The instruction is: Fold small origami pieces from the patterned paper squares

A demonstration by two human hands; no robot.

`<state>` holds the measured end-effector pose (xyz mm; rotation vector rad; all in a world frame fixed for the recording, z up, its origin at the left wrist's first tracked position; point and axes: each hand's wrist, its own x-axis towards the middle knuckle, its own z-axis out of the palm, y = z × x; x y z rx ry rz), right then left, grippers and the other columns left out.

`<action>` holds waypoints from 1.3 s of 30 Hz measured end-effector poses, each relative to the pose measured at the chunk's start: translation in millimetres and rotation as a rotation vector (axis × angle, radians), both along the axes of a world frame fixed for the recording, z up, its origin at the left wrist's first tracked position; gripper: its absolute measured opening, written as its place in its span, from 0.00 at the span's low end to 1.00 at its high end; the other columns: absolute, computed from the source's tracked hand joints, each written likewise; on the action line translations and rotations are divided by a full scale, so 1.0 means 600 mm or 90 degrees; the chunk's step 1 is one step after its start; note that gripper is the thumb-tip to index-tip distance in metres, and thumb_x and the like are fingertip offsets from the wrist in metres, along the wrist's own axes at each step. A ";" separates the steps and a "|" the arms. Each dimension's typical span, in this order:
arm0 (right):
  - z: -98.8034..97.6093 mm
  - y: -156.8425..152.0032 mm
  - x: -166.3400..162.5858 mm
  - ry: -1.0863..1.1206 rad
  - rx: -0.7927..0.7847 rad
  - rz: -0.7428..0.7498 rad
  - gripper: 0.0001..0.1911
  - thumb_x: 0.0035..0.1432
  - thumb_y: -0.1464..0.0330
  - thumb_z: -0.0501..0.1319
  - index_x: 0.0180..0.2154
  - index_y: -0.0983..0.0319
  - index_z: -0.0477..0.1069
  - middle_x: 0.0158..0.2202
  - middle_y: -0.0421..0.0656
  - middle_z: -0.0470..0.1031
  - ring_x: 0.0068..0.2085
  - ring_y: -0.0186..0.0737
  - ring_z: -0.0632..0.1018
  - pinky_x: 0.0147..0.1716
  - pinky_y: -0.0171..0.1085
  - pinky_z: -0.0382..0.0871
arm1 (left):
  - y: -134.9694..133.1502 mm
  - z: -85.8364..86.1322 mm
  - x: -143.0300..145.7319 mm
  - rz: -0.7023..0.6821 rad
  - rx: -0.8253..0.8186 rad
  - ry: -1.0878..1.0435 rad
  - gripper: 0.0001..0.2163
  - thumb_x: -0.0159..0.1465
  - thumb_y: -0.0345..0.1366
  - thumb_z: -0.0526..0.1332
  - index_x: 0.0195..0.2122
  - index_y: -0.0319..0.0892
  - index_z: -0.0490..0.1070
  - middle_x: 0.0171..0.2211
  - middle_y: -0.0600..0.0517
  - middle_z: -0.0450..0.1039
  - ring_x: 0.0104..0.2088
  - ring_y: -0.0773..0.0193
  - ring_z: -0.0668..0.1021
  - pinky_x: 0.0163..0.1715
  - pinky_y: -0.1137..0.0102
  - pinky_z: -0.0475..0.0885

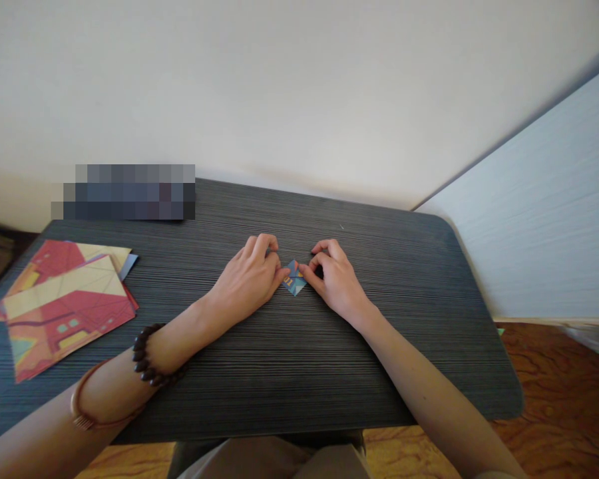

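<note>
A small folded piece of paper (295,283), mostly blue with orange and yellow print, lies diamond-shaped on the dark table between my hands. My left hand (253,269) has its thumb pressed on the paper's left corner, with the other fingers curled above. On the opposite side, my right hand (332,271) pinches or presses the right edge with thumb and finger. The fingertips cover both side corners, while the top and bottom points show. A dark bead bracelet and a copper-coloured bangle circle my left wrist and forearm.
Several large printed sheets (74,313) in red, cream and orange lie overlapping at the table's left. A blurred-out object (130,193) stands at the back left. Behind the dark table (299,379) rises a pale wall; a light panel (539,199) borders the right.
</note>
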<state>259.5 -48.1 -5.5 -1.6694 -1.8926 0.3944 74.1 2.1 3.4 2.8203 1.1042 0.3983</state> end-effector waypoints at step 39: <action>0.009 0.004 0.005 0.045 -0.052 0.015 0.08 0.53 0.68 0.61 0.35 0.59 0.63 0.41 0.45 0.63 0.43 0.42 0.69 0.45 0.43 0.66 | 0.017 -0.003 -0.017 -0.042 -0.068 -0.039 0.13 0.65 0.45 0.54 0.48 0.56 0.72 0.51 0.48 0.60 0.52 0.51 0.61 0.55 0.49 0.56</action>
